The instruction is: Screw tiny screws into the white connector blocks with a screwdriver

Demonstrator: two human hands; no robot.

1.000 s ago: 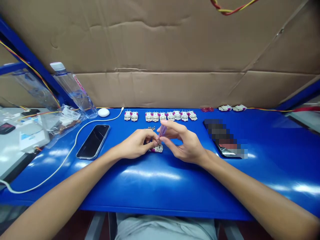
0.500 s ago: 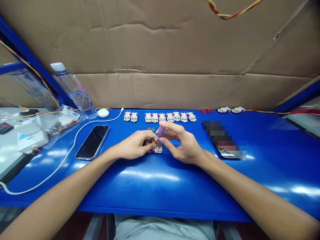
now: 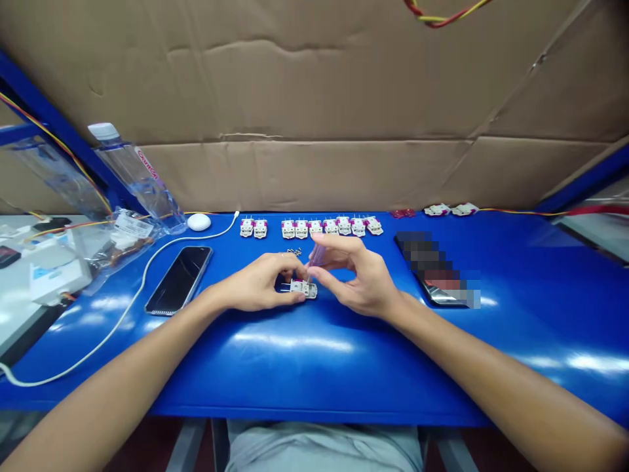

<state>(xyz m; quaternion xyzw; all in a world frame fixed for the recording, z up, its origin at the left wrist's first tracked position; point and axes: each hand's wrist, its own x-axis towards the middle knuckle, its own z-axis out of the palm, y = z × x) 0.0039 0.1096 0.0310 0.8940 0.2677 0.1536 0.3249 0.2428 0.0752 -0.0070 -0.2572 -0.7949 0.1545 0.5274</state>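
In the head view my right hand [image 3: 361, 272] pinches the purple see-through handle of a small screwdriver [image 3: 317, 255], held close to upright. Its tip points down onto a small white and magenta plastic part with metal pins [image 3: 309, 289], lying on the blue table. My left hand [image 3: 265, 282] grips that part between thumb and fingers from the left, its pins pointing left. A small pile of screws [image 3: 295, 251] lies just behind the hands. Farther back stands a row of several similar white and magenta parts [image 3: 301, 228]. Whether the tip sits in a screw is too small to tell.
A phone [image 3: 179, 280] and a white cable [image 3: 142, 282] lie at the left, near a tilted water bottle [image 3: 135, 174]. At the right is a dark, partly blurred device [image 3: 427, 269]. Two white parts [image 3: 451, 209] and small red pieces [image 3: 403, 213] lie at the back.
My left thumb has dropped to the near edge of the white and magenta part, showing more of it. The screwdriver stays in my right hand over the part. The view has shifted slightly.
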